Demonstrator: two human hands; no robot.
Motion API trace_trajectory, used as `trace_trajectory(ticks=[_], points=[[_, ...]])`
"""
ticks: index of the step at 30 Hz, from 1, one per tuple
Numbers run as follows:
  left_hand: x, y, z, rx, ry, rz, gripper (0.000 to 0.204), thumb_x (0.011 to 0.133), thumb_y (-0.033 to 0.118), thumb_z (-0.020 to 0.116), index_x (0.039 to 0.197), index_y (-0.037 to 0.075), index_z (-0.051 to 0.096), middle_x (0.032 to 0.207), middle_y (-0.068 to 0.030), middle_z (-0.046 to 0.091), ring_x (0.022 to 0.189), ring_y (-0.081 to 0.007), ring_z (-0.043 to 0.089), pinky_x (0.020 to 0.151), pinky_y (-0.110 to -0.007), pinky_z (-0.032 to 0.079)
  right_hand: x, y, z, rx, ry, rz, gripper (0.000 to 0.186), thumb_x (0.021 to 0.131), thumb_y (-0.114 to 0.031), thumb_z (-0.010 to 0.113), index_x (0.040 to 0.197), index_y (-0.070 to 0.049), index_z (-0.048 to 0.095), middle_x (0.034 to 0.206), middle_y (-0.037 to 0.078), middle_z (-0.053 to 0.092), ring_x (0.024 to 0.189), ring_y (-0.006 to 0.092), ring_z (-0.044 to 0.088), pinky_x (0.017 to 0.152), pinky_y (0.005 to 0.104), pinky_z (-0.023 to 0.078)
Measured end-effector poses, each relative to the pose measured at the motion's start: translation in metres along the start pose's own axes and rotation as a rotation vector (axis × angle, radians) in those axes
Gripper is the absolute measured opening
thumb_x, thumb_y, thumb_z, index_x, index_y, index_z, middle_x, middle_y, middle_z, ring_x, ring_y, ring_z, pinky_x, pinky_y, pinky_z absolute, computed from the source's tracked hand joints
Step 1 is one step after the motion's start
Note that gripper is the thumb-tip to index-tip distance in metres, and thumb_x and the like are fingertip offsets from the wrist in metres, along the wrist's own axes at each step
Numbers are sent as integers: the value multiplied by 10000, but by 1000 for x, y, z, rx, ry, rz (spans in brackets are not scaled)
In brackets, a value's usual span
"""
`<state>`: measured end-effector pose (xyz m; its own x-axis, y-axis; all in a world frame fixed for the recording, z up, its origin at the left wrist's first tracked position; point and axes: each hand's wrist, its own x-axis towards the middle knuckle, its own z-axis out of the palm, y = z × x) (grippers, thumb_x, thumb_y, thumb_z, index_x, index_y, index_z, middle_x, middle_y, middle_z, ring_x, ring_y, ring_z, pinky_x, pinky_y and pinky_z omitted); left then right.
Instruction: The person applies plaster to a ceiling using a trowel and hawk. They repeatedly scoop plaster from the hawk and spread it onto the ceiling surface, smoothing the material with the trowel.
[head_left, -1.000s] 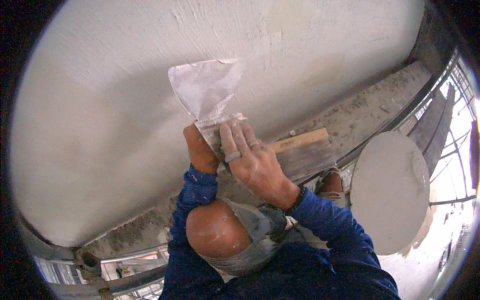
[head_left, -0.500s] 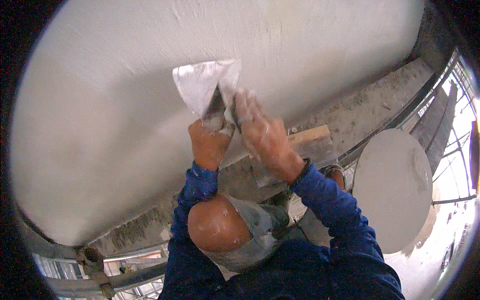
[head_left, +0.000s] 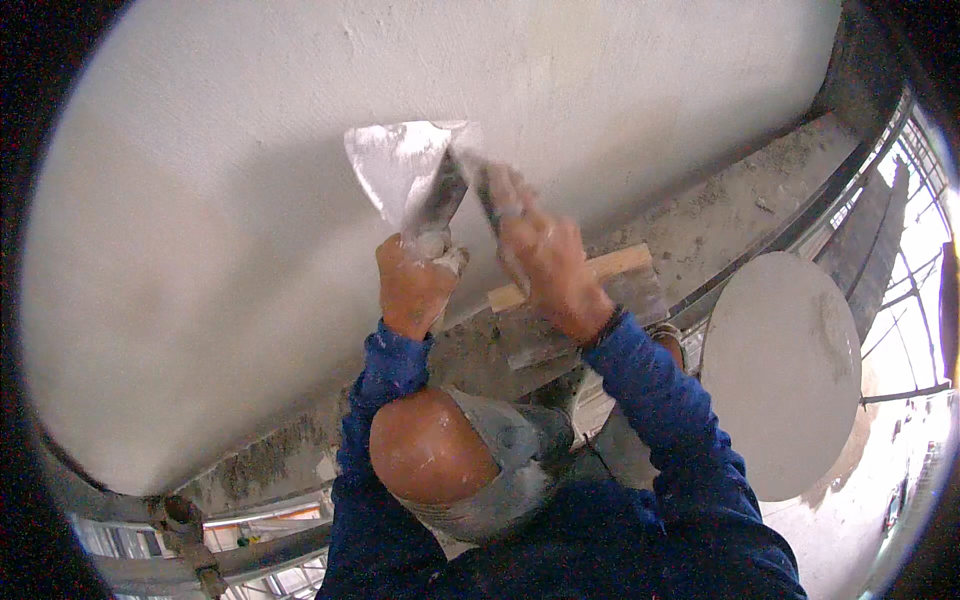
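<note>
My left hand [head_left: 414,280] is closed round the handle of a wide metal putty knife [head_left: 395,160], whose blade carries white paste. Beside it, my right hand [head_left: 548,262], blurred by motion, is closed on a second flat bladed tool [head_left: 485,195], tilted with its top against or very near the putty knife's blade; its exact shape is smeared. Behind both tools spreads a pale plastered wall [head_left: 230,90]. Under my right hand lies a wooden strip [head_left: 620,258] on a grey board [head_left: 637,300].
A dusty concrete ledge [head_left: 740,190] runs along the wall's foot. My bare knee [head_left: 425,445] is below my hands. At the right are a pale oval surface [head_left: 780,370], a dark plank [head_left: 865,240] and metal bars [head_left: 910,300]. A pipe [head_left: 182,518] stands at lower left.
My right hand has shifted right and turned, drawing its tool off the putty knife's face and uncovering the left hand and dark handle part. The putty knife has barely moved.
</note>
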<state>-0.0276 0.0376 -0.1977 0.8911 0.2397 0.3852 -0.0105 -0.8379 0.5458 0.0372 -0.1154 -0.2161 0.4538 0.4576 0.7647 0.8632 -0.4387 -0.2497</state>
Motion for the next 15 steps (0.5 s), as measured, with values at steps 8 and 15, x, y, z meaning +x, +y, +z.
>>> trace_trajectory(ticks=[8,15], points=[[-1,-15,4,597,152,622,156,657,140,666,803,87,650,804,-64,661,798,-254,624,742,-373,483,0,12,-13,-56,-19,-43,591,752,-110,562,1269,82,348,1171,295,496,1010,404,559,643,409,554],[2,-5,9,191,74,340,159,640,132,665,771,56,616,771,-64,654,735,-267,619,708,-367,486,-17,10,-5,-174,-113,-13,628,738,-55,541,1316,42,316,1181,267,501,967,355,595,631,398,548]])
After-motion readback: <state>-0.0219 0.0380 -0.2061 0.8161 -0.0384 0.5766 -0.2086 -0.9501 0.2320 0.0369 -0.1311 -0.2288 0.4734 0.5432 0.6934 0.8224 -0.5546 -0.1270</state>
